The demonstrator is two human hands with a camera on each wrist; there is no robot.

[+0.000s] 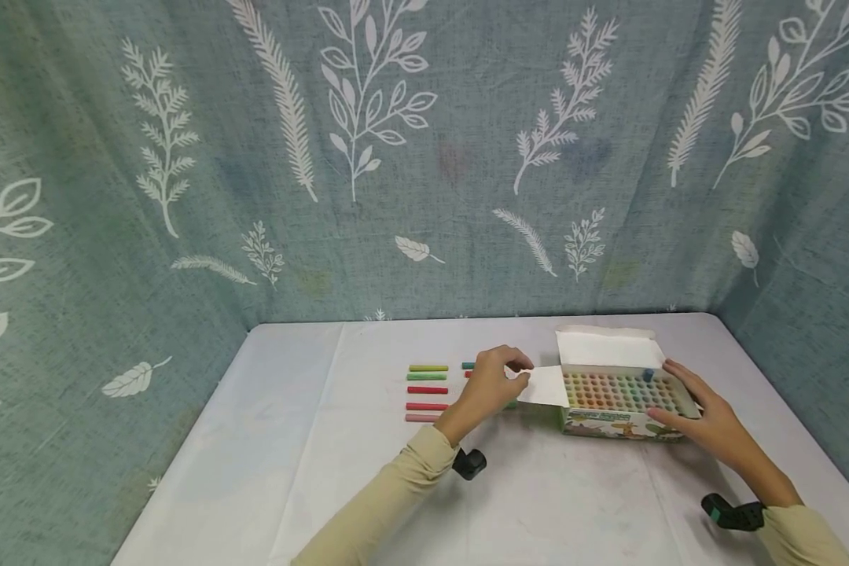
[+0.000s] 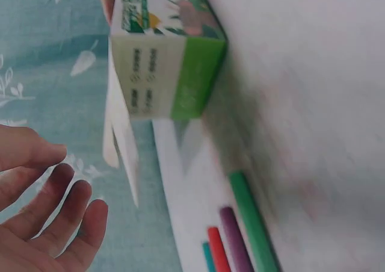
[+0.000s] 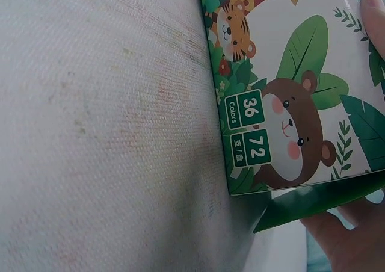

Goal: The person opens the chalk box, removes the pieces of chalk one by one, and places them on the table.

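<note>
A chalk box (image 1: 597,424) with printed animals stands at the right, its lid (image 1: 608,348) raised at the back. Rows of coloured chalk ends (image 1: 608,393) fill it, and one blue chalk stick (image 1: 648,375) stands higher than the others. My right hand (image 1: 714,424) holds the box at its right end, thumb at the front edge, fingers toward the back. By the white side flap (image 1: 543,385) on the left end is my left hand (image 1: 491,385). In the left wrist view its bent fingers (image 2: 78,218) hold nothing, with a gap between them and the flap.
Several chalk sticks lie in a column left of my left hand, among them a red stick (image 1: 428,390). More lie partly behind that hand, including a green stick (image 2: 252,224) and a purple stick (image 2: 236,239). A leaf-patterned curtain (image 1: 424,157) borders the white table (image 1: 538,503).
</note>
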